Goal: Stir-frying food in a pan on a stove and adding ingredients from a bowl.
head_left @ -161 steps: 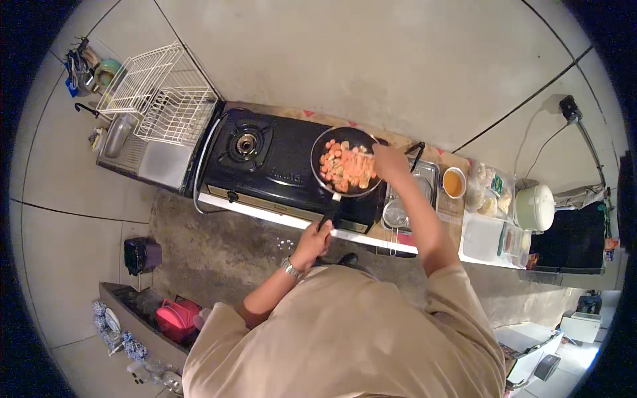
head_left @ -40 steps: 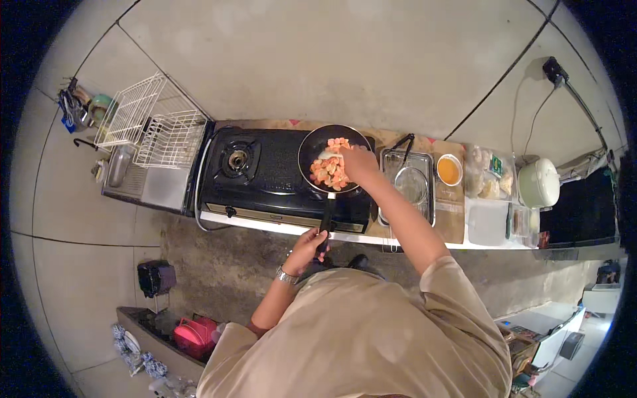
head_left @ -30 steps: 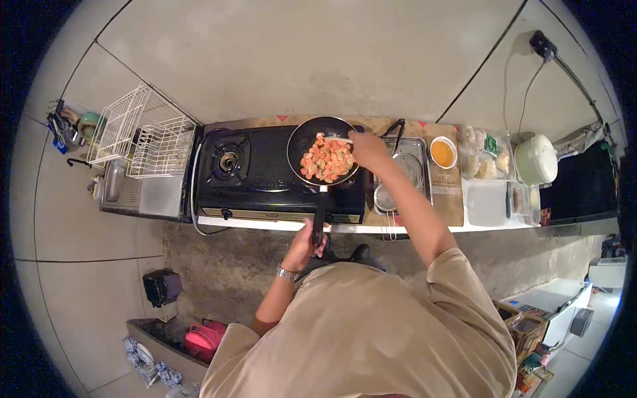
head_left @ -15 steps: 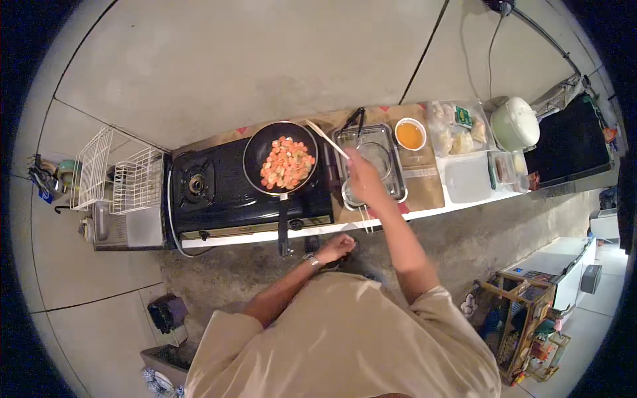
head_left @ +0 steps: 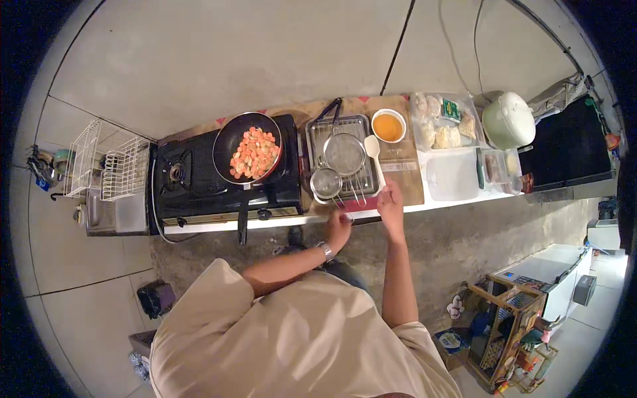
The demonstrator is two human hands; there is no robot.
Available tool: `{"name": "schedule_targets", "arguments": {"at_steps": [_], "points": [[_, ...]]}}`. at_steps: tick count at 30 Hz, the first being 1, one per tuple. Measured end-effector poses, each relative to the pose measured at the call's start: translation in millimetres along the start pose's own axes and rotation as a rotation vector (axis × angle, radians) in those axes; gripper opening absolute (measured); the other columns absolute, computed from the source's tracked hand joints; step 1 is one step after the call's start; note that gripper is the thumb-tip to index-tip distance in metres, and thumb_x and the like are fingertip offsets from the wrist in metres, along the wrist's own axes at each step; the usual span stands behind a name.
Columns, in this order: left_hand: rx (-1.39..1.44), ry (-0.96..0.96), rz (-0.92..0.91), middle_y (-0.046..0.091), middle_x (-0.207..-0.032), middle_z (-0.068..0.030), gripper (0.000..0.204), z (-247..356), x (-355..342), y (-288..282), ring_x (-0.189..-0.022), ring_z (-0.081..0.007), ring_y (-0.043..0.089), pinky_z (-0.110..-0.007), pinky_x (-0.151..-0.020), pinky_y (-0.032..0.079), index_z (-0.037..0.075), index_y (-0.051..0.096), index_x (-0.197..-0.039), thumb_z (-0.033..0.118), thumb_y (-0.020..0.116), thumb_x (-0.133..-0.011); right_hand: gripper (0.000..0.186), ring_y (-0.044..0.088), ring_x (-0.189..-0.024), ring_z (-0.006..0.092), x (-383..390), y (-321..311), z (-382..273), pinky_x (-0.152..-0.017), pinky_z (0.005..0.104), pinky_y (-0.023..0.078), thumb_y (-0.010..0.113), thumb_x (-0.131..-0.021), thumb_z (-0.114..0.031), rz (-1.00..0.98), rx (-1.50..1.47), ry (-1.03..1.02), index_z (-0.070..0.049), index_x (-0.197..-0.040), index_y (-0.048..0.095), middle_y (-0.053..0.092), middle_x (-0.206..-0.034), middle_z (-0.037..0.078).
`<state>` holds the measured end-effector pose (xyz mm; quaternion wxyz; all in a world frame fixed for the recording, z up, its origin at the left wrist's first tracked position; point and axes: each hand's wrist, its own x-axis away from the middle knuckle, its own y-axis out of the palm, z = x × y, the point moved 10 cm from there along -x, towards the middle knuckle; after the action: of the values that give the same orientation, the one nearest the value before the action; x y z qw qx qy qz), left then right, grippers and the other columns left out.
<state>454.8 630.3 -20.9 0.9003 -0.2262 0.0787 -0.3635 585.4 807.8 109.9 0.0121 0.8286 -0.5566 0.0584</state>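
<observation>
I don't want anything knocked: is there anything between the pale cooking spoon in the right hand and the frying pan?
Yes: the rectangular tray lies between the pale cooking spoon and the frying pan, with the larger strainer over it and the smaller strainer at its near-left corner.

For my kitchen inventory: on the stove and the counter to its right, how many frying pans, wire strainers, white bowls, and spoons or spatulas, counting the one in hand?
Frying pan: 1
Wire strainers: 2
White bowl: 1
Spoon or spatula, in the right hand: 1
Total: 5
</observation>
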Motion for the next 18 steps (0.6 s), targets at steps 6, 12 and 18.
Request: {"name": "schedule_targets", "arguments": {"at_steps": [6, 12, 18], "points": [[-0.387, 0.072, -0.135, 0.070, -0.082, -0.0219, 0.022, 72.1, -75.2, 37.5, -0.075, -0.0409, 0.070, -0.051, -0.064, 0.055, 0.003, 0.066, -0.096, 0.024, 0.068, -0.087, 0.021, 0.037, -0.054, 0.0036, 2.5, -21.6, 33.0, -0.046, 0.0230, 0.030, 0.049, -0.108, -0.019, 0.046, -0.340, 0.149, -0.008, -0.123, 0.059, 0.042, -0.067, -0.006], [-0.576, -0.085, -0.106, 0.071, -0.081, -0.0269, 0.025, 26.7, -93.8, 53.8, -0.081, -0.0424, 0.072, -0.052, -0.072, 0.058, 0.002, 0.073, -0.082, 0.027, 0.070, -0.084, 0.021, 0.043, -0.059, 0.0044, 16.6, -39.9, 19.0, -0.050, 0.0218, 0.034, 0.048, -0.108, -0.016, 0.056, -0.273, 0.102, -0.006, -0.122, 0.059, 0.048, -0.070, -0.005], [-0.252, -0.212, -0.016, 0.075, -0.088, -0.0179, 0.026, 67.7, -87.1, 47.6, -0.079, -0.0370, 0.073, -0.048, -0.071, 0.056, 0.002, 0.075, -0.087, 0.028, 0.073, -0.081, 0.018, 0.040, -0.053, 0.0053, 15.2, -49.6, 49.8, -0.045, 0.0228, 0.031, 0.050, -0.107, -0.020, 0.045, -0.411, 0.139, -0.011, -0.122, 0.057, 0.046, -0.070, -0.005]]}}
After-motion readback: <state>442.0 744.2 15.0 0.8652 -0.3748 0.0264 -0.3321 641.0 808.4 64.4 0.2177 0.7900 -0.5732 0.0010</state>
